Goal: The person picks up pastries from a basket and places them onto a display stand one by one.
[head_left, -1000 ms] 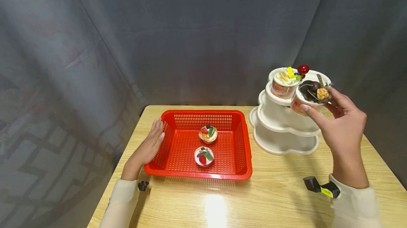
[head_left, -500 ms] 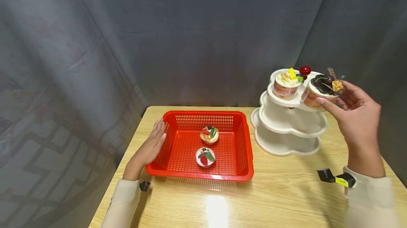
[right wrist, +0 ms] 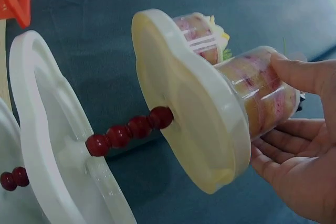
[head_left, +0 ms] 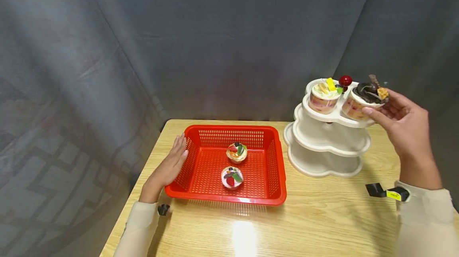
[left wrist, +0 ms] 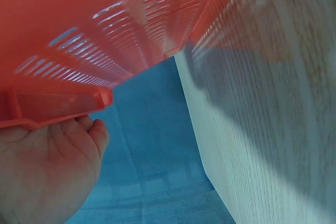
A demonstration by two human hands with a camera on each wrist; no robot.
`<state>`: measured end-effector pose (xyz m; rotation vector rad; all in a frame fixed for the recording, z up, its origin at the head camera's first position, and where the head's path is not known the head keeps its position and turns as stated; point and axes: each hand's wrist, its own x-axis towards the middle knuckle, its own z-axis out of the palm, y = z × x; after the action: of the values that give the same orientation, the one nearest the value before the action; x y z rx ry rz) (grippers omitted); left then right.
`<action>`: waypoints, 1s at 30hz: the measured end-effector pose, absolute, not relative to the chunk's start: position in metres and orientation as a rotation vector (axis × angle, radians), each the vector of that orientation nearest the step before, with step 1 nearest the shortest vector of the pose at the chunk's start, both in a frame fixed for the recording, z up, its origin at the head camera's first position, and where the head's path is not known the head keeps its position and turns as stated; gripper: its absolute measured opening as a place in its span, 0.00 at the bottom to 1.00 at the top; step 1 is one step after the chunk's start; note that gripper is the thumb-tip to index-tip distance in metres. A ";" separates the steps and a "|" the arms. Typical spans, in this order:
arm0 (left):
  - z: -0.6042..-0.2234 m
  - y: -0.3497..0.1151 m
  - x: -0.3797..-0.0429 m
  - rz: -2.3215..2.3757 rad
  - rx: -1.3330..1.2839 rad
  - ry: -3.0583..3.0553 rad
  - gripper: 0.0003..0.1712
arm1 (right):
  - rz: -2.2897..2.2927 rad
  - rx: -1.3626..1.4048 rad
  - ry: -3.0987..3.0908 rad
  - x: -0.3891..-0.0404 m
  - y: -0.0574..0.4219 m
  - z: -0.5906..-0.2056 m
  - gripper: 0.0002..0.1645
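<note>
My right hand (head_left: 408,123) holds a clear dessert cup (head_left: 358,107) topped with dark chocolate between thumb and fingers. The cup stands upright at the top tier (head_left: 338,116) of a white three-tier stand; in the right wrist view its base meets that tier. Beside it on the same tier is another dessert cup (head_left: 324,99) with cream and yellow fruit. My left hand (head_left: 170,167) lies with straight fingers against the left rim of a red plastic basket (head_left: 229,199). Inside the basket sit two small fruit tarts, one behind (head_left: 236,152) and one in front (head_left: 232,177).
The stand's middle tier (head_left: 328,139) and bottom tier (head_left: 322,165) spread wider below the top one. Red beads (right wrist: 128,132) form its post. Everything rests on a wooden table (head_left: 315,217) with a grey curtain (head_left: 233,50) behind.
My right hand has moved right with the chocolate-topped cup and lowered it onto the right side of the top tier. The left hand stays at the basket rim.
</note>
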<state>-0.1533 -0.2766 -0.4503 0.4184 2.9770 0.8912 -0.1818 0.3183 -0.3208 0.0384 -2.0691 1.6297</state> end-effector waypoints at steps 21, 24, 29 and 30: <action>-0.453 -0.276 -0.155 0.886 0.431 2.992 0.35 | 1.440 0.100 -2.344 -0.195 0.333 -0.326 0.38; -0.453 -0.276 -0.154 0.886 0.434 2.995 0.35 | 1.419 0.075 -2.389 -0.194 0.334 -0.327 0.39; -0.453 -0.275 -0.154 0.883 0.424 2.993 0.36 | 1.423 0.078 -2.395 -0.194 0.335 -0.328 0.39; -0.452 -0.275 -0.154 0.881 0.423 2.993 0.36 | 1.417 0.077 -2.396 -0.194 0.334 -0.327 0.39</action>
<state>-0.1542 -0.2755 -0.4525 0.4227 2.9934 0.8814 -0.1943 0.3344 -0.3274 0.0769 -2.3964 1.4173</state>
